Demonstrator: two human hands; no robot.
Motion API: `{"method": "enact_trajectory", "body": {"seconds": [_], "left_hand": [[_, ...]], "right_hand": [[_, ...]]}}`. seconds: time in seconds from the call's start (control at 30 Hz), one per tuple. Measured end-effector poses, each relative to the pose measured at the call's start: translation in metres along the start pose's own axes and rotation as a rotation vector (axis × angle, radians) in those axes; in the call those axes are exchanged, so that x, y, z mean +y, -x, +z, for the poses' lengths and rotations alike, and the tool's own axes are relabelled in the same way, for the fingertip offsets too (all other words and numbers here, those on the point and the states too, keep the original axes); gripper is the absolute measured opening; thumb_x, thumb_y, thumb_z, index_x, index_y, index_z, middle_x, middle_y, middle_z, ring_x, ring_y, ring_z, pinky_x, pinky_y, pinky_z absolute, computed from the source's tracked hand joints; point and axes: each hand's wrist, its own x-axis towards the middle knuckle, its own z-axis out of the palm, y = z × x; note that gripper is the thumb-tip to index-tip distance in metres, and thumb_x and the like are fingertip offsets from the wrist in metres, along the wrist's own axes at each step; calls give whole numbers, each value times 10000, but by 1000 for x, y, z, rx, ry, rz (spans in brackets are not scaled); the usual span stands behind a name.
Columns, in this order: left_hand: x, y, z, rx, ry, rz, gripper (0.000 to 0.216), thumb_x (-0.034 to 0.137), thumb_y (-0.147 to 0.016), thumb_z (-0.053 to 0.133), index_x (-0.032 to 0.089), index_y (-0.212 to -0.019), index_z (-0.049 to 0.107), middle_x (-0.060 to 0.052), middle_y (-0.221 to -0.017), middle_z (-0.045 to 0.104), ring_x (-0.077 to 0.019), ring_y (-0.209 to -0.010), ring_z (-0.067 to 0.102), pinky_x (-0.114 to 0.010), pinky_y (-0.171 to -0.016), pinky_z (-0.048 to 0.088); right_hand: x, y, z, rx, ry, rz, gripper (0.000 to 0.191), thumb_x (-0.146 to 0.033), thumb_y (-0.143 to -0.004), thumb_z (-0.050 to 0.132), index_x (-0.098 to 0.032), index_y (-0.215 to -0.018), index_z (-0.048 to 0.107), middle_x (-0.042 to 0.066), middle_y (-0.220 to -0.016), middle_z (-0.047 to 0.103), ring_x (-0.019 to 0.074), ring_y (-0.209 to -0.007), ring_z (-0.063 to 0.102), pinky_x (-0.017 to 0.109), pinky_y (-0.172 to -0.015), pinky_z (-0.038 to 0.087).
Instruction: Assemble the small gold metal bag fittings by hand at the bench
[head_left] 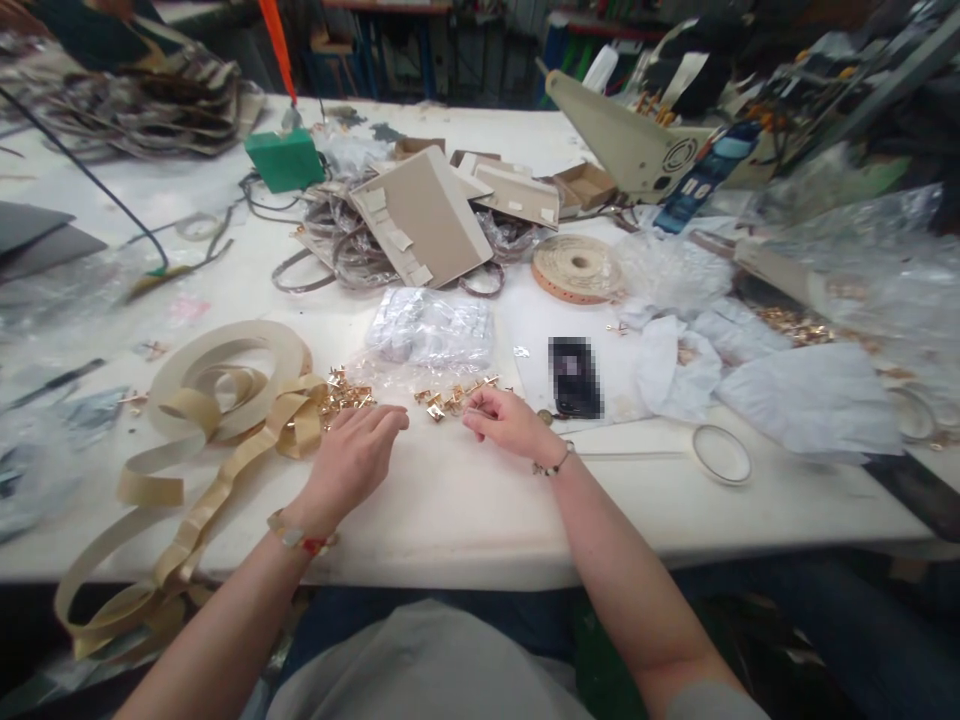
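My left hand (360, 448) is palm down over the white table, its fingers stretched to the right; nothing shows in them. A pile of small gold metal fittings (345, 392) lies just behind it. My right hand (504, 420) has its thumb and fingertips pinched together, and whatever is between them is too small to make out. More gold fittings (439, 405) are scattered directly behind and left of those fingertips. Beside my left hand, a tan strip (225, 470) trails in loops from a wide roll (300, 345) and hangs over the front edge.
A clear plastic bag (431, 325) lies behind the fittings. A pixelated dark object (575, 378) and a tape ring (720, 455) are to the right. Farther back are a coiled band (577, 268), a flat beige panel (420, 220), a green box (283, 160) and a blue bottle (705, 180).
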Motion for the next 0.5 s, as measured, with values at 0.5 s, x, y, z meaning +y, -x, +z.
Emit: {"method": "enact_trajectory", "body": {"seconds": [0.5], "left_hand": [[10,0,-4,205,132,-56,49,220,-931,596,233,-890,618,-47,-1045,758,-222,-912,715,-341,-796,536]], "right_hand": [[3,0,2,-9,-96,58,226,-331,-880,676,-171,-1037,652,15,-738,691,111,-593,627,202,-516,496]]}}
